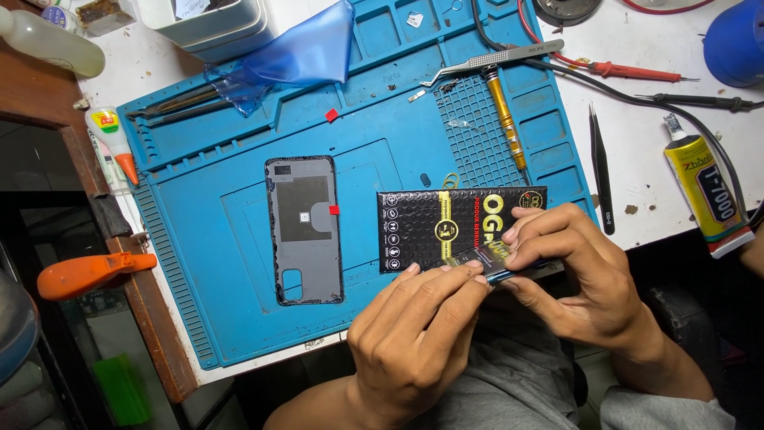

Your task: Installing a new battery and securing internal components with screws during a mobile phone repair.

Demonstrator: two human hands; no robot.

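Hands meet at the near edge of the blue work mat [239, 263] in the head view, and we see both of them busy with one small thing: a thin dark phone-like slab [509, 269], held edge-on so that only its narrow bluish side shows. Our left hand [414, 334] comes up from below, fingers bunched together, the tips pinching at a strip of film or label on the slab's left end. Our right hand [577, 275] grips the slab from the right, thumb below and fingers curled over the top, closed firmly around it. The slab sits just in front of, and partly overlapping, a black battery with yellow markings [446, 227], which lies flat on the mat. Left of the battery, well apart from the hands, a grey phone back cover [304, 229] lies inside-up with a small red tab on its right edge. Farther back we find a gold-handled screwdriver [503, 119] lying on the mat's gridded patch, silver tweezers [497, 60] across its top edge, and a crumpled blue plastic bag [294, 52]. Off the mat to the right lie black tweezers [601, 167], a yellow glue tube [704, 191] and red and black probe leads [637, 73]. An orange clamp [87, 271] sits on the desk's left edge.
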